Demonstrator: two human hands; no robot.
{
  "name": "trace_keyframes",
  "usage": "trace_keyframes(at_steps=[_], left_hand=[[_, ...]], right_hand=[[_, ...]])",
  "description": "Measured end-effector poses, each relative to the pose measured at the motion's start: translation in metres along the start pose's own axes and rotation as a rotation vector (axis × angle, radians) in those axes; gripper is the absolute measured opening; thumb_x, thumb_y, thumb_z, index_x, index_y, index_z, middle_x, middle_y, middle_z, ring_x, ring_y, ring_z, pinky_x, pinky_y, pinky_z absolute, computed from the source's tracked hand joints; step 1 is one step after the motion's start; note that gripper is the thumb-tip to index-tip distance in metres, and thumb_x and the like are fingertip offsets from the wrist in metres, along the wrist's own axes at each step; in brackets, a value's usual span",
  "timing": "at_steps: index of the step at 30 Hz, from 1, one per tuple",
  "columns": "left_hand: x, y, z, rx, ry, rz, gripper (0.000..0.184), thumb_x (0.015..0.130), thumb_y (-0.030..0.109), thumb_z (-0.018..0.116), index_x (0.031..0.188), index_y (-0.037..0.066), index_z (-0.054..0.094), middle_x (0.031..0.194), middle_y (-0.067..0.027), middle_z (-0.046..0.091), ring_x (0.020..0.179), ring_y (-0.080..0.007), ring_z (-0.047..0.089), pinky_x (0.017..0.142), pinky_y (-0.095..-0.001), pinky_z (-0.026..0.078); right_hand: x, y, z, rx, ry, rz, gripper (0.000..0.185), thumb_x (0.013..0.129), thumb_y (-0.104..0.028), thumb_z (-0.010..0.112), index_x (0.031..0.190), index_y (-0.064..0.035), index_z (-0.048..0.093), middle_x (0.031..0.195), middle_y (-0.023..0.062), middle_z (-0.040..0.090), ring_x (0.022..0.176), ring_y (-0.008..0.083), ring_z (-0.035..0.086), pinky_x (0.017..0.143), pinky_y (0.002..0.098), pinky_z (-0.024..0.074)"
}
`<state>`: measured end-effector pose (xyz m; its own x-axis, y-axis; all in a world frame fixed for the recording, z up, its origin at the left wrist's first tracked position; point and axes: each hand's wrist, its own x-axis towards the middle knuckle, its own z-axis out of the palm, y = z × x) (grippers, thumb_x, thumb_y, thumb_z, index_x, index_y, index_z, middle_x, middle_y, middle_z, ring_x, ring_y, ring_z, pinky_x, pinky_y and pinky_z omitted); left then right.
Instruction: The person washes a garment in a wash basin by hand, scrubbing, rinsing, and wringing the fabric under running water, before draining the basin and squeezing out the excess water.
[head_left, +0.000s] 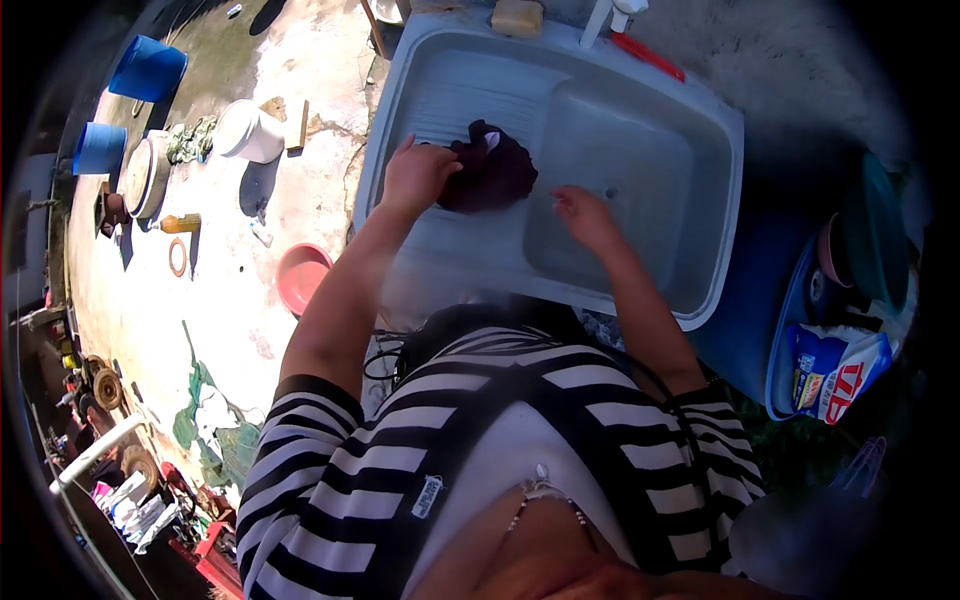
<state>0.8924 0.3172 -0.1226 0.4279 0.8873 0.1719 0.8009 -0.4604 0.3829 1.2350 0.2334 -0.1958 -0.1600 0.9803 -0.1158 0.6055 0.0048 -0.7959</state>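
A dark maroon cloth (495,172) lies bunched on the ribbed washboard side of a grey laundry sink (735,190). My left hand (418,172) is at the cloth's left edge, its fingertips bent over the fabric; whether they pinch it is too small to tell. Over the left rim of the basin, my right hand (582,212) hovers to the right of the cloth, apart from it, with its fingers curled together. Anything small between those fingers cannot be made out.
A yellowish soap bar (517,18) and a red brush-like object (648,57) rest by the white tap (597,20). Detergent bag (840,370) at right; white bucket (250,132), pink basin (303,278) and blue tubs (148,68) on the left ground.
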Motion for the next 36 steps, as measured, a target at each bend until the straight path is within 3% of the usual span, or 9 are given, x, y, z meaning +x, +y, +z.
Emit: trace_keyframes(at_steps=[3,7,10,18,21,25,26,32,36], left_hand=[[0.008,0.037,-0.057,-0.036,-0.106,-0.404,0.025,0.093,0.032,0.074,0.108,0.013,0.078,0.104,-0.0088,0.076,0.096,-0.0333,0.072,0.092,-0.0490,0.054],[0.009,0.027,-0.089,-0.575,0.256,-0.445,0.028,0.098,0.027,0.072,0.113,0.003,0.073,0.096,-0.0051,0.076,0.085,-0.0161,0.071,0.078,-0.0320,0.055],[0.017,0.051,-0.138,-0.885,0.320,-0.303,0.023,0.102,0.023,0.069,0.111,0.002,0.071,0.092,0.0008,0.071,0.082,-0.0069,0.064,0.079,-0.0235,0.052],[0.045,0.158,-0.261,-1.535,0.309,0.160,0.027,0.105,0.018,0.062,0.123,-0.001,0.067,0.114,-0.0094,0.074,0.107,-0.0202,0.070,0.099,-0.0344,0.053],[0.049,0.221,-0.297,-1.678,0.271,0.255,0.023,0.105,0.016,0.061,0.119,-0.002,0.067,0.115,-0.0110,0.074,0.106,-0.0196,0.070,0.099,-0.0319,0.053],[0.060,0.234,-0.329,-1.636,0.363,0.322,0.021,0.106,0.015,0.059,0.115,-0.001,0.068,0.115,-0.0106,0.074,0.104,-0.0191,0.070,0.097,-0.0318,0.054],[0.062,0.230,-0.339,-1.623,0.340,0.365,0.022,0.107,0.017,0.056,0.117,0.000,0.067,0.116,-0.0111,0.074,0.106,-0.0200,0.071,0.098,-0.0336,0.054],[0.063,0.179,-0.359,-1.614,0.585,0.167,0.025,0.106,0.019,0.057,0.119,0.001,0.066,0.115,-0.0126,0.075,0.107,-0.0244,0.071,0.099,-0.0380,0.054],[0.063,0.124,-0.323,-1.583,0.838,-0.211,0.029,0.107,0.022,0.055,0.128,0.004,0.063,0.123,-0.0100,0.071,0.116,-0.0290,0.066,0.107,-0.0464,0.051]], right_hand=[[-0.012,-0.041,0.005,-0.072,0.003,-0.102,0.030,0.096,-0.016,0.065,0.123,-0.0031,0.068,0.116,0.0194,0.070,0.102,0.0363,0.069,0.090,0.0428,0.0556],[-0.039,-0.064,0.004,0.047,0.039,-0.030,0.033,0.097,-0.018,0.067,0.126,-0.0030,0.067,0.119,0.0171,0.072,0.105,0.0316,0.071,0.093,0.0406,0.0555],[-0.057,-0.066,0.007,0.238,0.088,0.021,0.041,0.096,-0.020,0.072,0.132,-0.0036,0.064,0.125,0.0166,0.070,0.112,0.0290,0.070,0.098,0.0391,0.0542],[-0.046,-0.202,-0.029,-0.128,0.526,-0.206,0.102,0.077,-0.034,0.091,0.156,-0.0033,0.034,0.159,0.0221,0.040,0.142,0.0392,0.047,0.116,0.0445,0.0415],[-0.015,-0.236,-0.029,-0.060,0.499,-0.293,0.106,0.072,-0.035,0.093,0.155,-0.0058,0.034,0.157,0.0223,0.044,0.139,0.0413,0.049,0.116,0.0474,0.0409],[0.019,-0.213,-0.052,0.187,0.533,-0.172,0.086,0.078,-0.034,0.088,0.147,-0.0059,0.047,0.125,0.0215,0.069,0.122,0.0396,0.063,0.106,0.0449,0.0482],[0.036,-0.186,-0.059,0.325,0.431,-0.176,0.062,0.086,-0.031,0.082,0.137,-0.0038,0.059,0.114,0.0161,0.074,0.112,0.0331,0.068,0.101,0.0409,0.0505],[-0.033,-0.239,-0.210,0.690,0.068,-0.092,0.050,0.090,-0.017,0.078,0.134,0.0002,0.064,0.122,0.0090,0.071,0.112,0.0181,0.065,0.103,0.0343,0.0479],[-0.068,-0.263,-0.267,0.677,-0.005,-0.142,0.050,0.089,-0.013,0.078,0.135,-0.0027,0.064,0.123,0.0066,0.071,0.113,0.0172,0.065,0.101,0.0317,0.0486]])
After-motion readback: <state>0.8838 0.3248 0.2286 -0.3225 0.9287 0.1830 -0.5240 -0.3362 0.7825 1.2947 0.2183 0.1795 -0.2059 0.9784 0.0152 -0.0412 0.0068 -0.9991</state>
